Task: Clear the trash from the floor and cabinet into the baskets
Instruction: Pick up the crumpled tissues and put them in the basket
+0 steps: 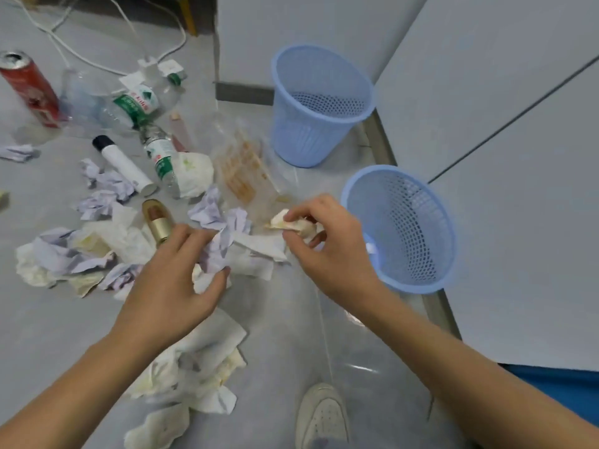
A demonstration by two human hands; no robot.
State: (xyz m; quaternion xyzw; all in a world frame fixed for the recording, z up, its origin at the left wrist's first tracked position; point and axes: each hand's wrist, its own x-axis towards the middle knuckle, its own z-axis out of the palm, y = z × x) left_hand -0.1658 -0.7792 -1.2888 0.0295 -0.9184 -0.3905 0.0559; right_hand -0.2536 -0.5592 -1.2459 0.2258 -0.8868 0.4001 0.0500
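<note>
Both hands' fingers (pixel 293 215) around paper (pixel 246 247)

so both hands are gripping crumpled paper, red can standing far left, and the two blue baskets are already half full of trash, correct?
Not quite. In the head view both baskets, far and near, look empty. The rest holds: left hand and right hand grip crumpled paper, red can far left.

Left hand (pixel 175 283) curled and gripping, right hand (pixel 327 244) pinching, both forearms extended forward
</note>
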